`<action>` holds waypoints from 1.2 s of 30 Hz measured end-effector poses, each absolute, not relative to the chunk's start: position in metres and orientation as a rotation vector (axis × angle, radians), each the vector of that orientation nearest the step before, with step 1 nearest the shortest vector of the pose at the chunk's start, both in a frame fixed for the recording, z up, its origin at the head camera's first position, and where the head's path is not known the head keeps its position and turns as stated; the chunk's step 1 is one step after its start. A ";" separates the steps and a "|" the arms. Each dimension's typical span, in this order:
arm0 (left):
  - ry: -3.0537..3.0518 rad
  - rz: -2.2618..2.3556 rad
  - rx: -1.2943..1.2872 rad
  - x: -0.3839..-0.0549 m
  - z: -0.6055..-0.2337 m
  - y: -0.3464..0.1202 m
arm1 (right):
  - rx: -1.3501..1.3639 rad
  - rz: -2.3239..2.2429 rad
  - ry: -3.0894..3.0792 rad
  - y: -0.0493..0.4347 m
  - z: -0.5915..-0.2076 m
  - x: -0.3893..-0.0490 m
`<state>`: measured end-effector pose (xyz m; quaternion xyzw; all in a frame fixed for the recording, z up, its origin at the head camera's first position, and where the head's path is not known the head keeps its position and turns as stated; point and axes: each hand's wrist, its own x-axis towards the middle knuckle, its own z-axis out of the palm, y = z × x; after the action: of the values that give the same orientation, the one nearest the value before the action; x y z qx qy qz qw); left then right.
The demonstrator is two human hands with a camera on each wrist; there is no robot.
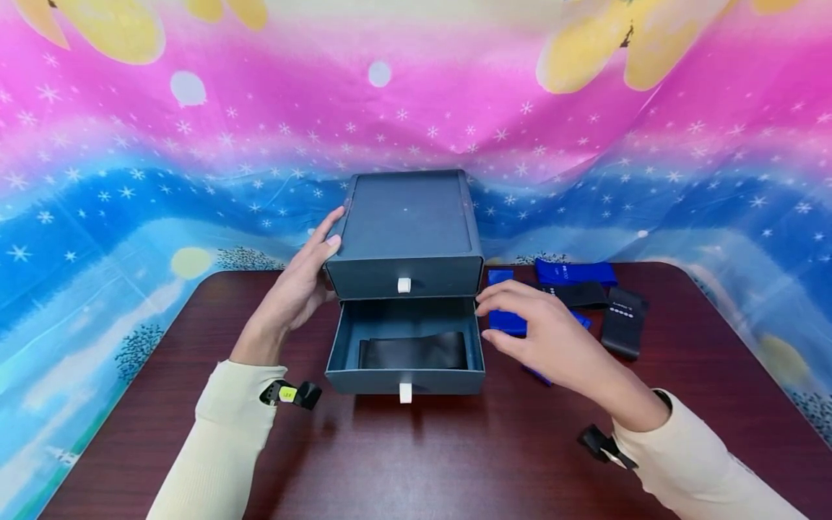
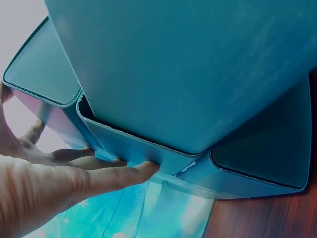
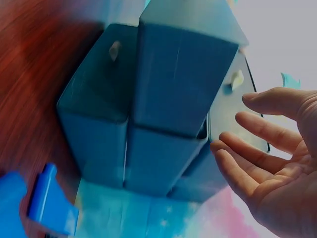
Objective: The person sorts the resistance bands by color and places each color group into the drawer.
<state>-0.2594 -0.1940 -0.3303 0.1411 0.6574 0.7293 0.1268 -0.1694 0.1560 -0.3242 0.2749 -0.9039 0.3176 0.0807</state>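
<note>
A dark grey-blue drawer box (image 1: pixel 406 217) stands at the back middle of the table. Its middle drawer (image 1: pixel 370 383) is pulled out toward me, with a folded black resistance band (image 1: pixel 416 352) lying inside. The top drawer (image 1: pixel 364 279), with a white pull tab, is closed. In the left wrist view a lower drawer also shows closed. My left hand (image 1: pixel 300 285) lies along the box's left side, fingers extended against the wall. Just right of the pulled-out drawer hovers my right hand (image 1: pixel 546 328), fingers loosely bent, holding nothing.
Right of the box lie several flat bands: a blue one (image 1: pixel 575 273) at the back, a black one (image 1: pixel 624 323) at the far right, another blue one (image 1: pixel 507 322) partly behind my right hand. A patterned cloth (image 1: pixel 260 144) hangs close behind the table (image 1: pixel 416 462).
</note>
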 end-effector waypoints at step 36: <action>1.911 2.128 0.419 -0.260 -0.330 -0.194 | 0.370 0.676 -3.088 0.335 -0.407 -0.208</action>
<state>-0.2601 -0.1943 -0.3303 0.1436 0.6560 0.7303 0.1250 -0.2081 0.3346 -0.4067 0.1163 -0.9700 0.2125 -0.0204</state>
